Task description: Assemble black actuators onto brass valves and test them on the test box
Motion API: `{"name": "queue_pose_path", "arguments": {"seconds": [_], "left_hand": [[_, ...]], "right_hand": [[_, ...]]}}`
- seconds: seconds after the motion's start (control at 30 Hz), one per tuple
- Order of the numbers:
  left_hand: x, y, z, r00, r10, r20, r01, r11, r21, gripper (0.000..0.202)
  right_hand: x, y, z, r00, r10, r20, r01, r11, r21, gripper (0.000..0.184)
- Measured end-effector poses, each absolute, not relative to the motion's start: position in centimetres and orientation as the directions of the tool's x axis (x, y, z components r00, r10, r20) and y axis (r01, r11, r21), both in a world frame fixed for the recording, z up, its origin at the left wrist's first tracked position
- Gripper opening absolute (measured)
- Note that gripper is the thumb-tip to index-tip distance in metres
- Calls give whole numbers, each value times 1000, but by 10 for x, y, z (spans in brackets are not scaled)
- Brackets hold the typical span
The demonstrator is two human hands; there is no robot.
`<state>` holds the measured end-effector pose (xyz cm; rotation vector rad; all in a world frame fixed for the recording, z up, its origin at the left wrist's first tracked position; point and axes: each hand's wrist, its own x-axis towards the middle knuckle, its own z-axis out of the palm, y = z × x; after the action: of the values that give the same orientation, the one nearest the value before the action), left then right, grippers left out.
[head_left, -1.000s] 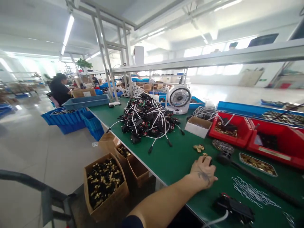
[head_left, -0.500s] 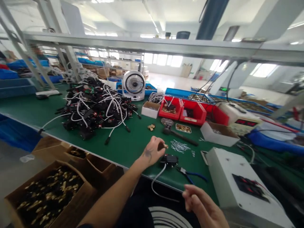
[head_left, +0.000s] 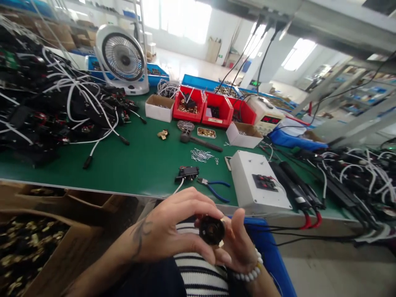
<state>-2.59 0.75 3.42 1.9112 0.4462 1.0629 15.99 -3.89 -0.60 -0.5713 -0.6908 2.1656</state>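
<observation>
Above my lap, in front of the table's edge, both hands meet at a small round black part with brass-coloured pieces at its side (head_left: 211, 231). My left hand (head_left: 173, 227) grips it between thumb and fingers. From the right, my right hand (head_left: 238, 243) touches it with its fingers, its thumb raised; some of those fingers are hidden behind the part. On the green table beyond lie a black module (head_left: 187, 172) with a white cable and blue-handled cutting pliers (head_left: 216, 187).
A hammer (head_left: 201, 141), thin white wire pieces (head_left: 201, 155) and brass parts (head_left: 162, 134) lie farther back. Red bins (head_left: 217, 109) and a fan (head_left: 123, 60) stand behind. A grey box (head_left: 256, 181) is at right, a cabled heap (head_left: 55, 103) at left, a carton of brass parts (head_left: 52, 247) below.
My left hand has drawn back from the table with the part to above my lap. My right hand has come in to meet it. The view has turned right and down.
</observation>
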Motion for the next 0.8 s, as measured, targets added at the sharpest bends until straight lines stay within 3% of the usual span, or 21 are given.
{"name": "queue_pose_path", "arguments": {"seconds": [0.13, 0.3, 0.37, 0.43, 0.5, 0.57, 0.67, 0.8], "left_hand": [[-25, 4, 32, 538, 671, 510, -179, -501, 847, 47], [-25, 2, 23, 417, 758, 502, -240, -441, 865, 23], [-25, 8, 20, 353, 813, 463, -109, -456, 883, 16], [-20, 20, 16, 271, 867, 418, 230, -480, 847, 27], [-10, 35, 10, 214, 912, 349, 605, -404, 686, 40], [3, 50, 1, 180, 959, 219, 785, -274, 555, 51], [18, 66, -15, 159, 984, 81, 800, -176, 573, 55], [15, 76, -30, 148, 986, 74, 672, -155, 724, 46]], "right_hand": [[157, -39, -2, -570, 807, -152, -522, -499, -692, 56], [155, -40, 3, -425, 903, -64, -575, -323, -752, 43], [155, -42, 5, -387, 922, -21, -561, -254, -788, 42], [155, -42, 7, -359, 933, 7, -549, -205, -810, 38], [156, -43, 8, -340, 940, 21, -549, -180, -816, 36], [156, -43, 7, -336, 941, 36, -562, -170, -810, 37], [158, -44, 6, -351, 934, 68, -577, -158, -801, 38], [160, -46, 8, -359, 928, 96, -585, -143, -798, 36]]}}
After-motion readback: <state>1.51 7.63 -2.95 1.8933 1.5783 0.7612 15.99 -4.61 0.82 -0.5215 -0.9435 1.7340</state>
